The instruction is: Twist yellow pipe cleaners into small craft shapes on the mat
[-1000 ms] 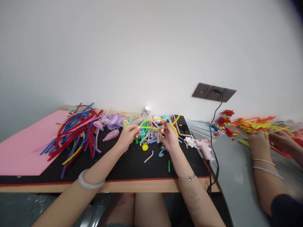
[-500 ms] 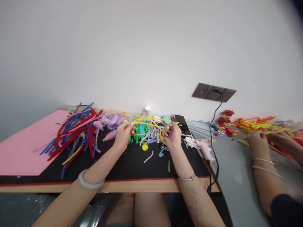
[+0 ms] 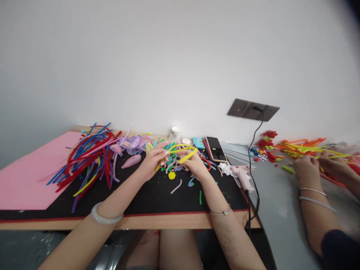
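Note:
Yellow pipe cleaners [image 3: 184, 146] arch between my two hands above the black mat [image 3: 165, 200]. My left hand [image 3: 154, 161], with a pale bangle on its wrist, pinches one end; a short yellow piece pokes out below its fingers. Bent fingers of my right hand [image 3: 194, 164] close around the other side, where a yellow end loops back over the knuckles. A yellow pompom [image 3: 171, 175] lies on the mat just below and between the hands. Behind them is a heap of green, blue and pink pipe cleaners, partly hidden by the fingers.
Red, blue and purple pipe cleaners [image 3: 92, 161] spread over pink sheet [image 3: 33, 176] at left. A phone [image 3: 216, 149], a paper cup [image 3: 174, 134] and a pink glue gun [image 3: 242, 178] with its cord stand nearby. At right, a co-worker's hands [image 3: 308, 167] hold yellow pipe cleaners.
My right hand has moved left and closer to my left hand. The yellow pipe cleaners, stretched out before, now bend into a loop. The phone behind is more exposed.

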